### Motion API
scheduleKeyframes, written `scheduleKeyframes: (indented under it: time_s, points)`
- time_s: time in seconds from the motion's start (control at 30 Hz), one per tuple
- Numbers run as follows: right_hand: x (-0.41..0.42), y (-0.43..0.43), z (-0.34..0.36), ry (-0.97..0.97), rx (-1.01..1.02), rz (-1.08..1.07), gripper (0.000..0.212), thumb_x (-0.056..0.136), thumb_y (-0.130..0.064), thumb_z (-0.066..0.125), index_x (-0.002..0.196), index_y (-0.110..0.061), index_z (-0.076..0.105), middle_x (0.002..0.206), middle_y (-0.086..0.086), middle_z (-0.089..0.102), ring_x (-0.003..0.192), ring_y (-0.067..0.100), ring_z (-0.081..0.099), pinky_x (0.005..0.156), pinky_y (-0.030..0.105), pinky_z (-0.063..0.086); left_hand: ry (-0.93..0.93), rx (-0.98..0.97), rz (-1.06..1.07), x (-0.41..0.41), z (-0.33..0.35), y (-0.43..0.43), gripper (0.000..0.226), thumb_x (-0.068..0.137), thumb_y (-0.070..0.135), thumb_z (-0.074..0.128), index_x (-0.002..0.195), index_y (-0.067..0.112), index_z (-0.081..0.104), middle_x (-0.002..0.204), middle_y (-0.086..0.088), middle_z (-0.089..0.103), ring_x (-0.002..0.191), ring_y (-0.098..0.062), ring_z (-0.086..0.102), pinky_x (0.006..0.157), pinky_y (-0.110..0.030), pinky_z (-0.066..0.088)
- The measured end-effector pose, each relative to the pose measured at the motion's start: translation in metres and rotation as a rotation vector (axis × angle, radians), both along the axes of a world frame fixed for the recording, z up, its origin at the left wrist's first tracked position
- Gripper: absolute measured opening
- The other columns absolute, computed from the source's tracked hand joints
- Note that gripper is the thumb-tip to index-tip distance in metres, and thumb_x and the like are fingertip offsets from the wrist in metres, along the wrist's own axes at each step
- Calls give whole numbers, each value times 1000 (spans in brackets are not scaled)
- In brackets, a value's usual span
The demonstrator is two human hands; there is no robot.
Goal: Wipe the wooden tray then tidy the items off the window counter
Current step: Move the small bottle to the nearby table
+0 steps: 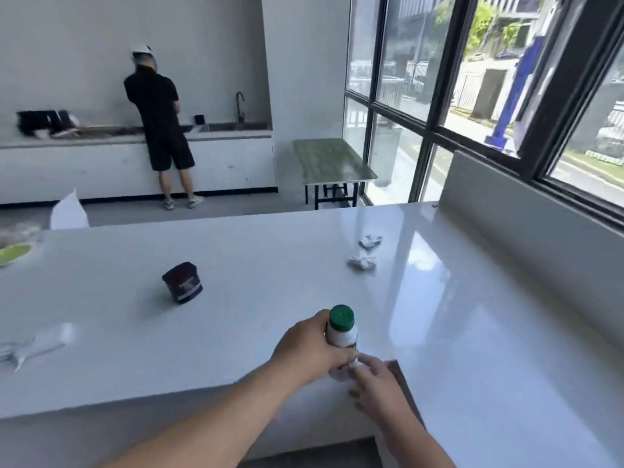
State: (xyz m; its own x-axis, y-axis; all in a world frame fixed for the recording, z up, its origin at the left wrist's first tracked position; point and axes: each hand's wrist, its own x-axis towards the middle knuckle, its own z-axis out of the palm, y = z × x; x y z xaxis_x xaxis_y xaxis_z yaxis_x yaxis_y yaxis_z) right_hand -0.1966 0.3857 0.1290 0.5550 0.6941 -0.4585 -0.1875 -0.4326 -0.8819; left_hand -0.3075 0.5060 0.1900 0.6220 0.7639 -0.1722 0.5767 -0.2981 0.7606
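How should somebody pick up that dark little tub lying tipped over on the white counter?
Probably by its round side wall. The dark tub lies tilted on the white counter with bare space around it, so a hand could come down from above and put fingers on opposite sides of the wall, near the middle. The wider rim end faces the camera; whether it is sealed cannot be told.

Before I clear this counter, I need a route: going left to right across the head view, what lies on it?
Green dish → plastic wrapper → dark tub → green-capped bottle in the left hand → crumpled tissues.
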Motion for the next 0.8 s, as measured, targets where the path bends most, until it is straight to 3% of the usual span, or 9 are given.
scheduleKeyframes:
  time_s: [0.3, 0.47, 0.6, 0.8]
  points:
    - [-94, 148, 23, -24, -6, 97, 20, 92, -26, 65, 111, -32, 65, 102, 2, 78, 70, 14, 64, 58, 23, 52, -8, 24, 87, -106, 10, 142, 56, 58, 65, 76, 110, 49, 60, 96, 27, 71, 87, 5, 65, 75, -27, 56]
    - [-99, 218, 13, 13, -31, 128, 19, 91, -31, 66, 110, -33, 64, 104, 2, 77, 72, 16, 62, 63, 26, 52, 12, 27, 110, -112, -6, 205, 57, 60, 67, 75, 110, 46, 60, 95, 24, 71, 86, 1, 66, 73, -30, 57]
    - [-91, 286, -10, 55, -73, 160, 26, 88, -35, 68, 114, -30, 66, 88, 1, 72, 71, 18, 56, 65, 30, 47, 43, -17, 157, -108, -26, 266, 58, 58, 69, 76, 110, 50, 58, 93, 28, 70, 85, 7, 64, 69, -25, 54]
    - [-64, 403, -59, 123, -128, 225, 30, 90, -34, 65, 119, -29, 65, 110, 8, 77, 75, 16, 63, 68, 28, 52, 93, -78, 274, -83, -75, 373, 53, 55, 72, 76, 102, 63, 53, 90, 39, 67, 79, 12, 63, 62, -23, 47]
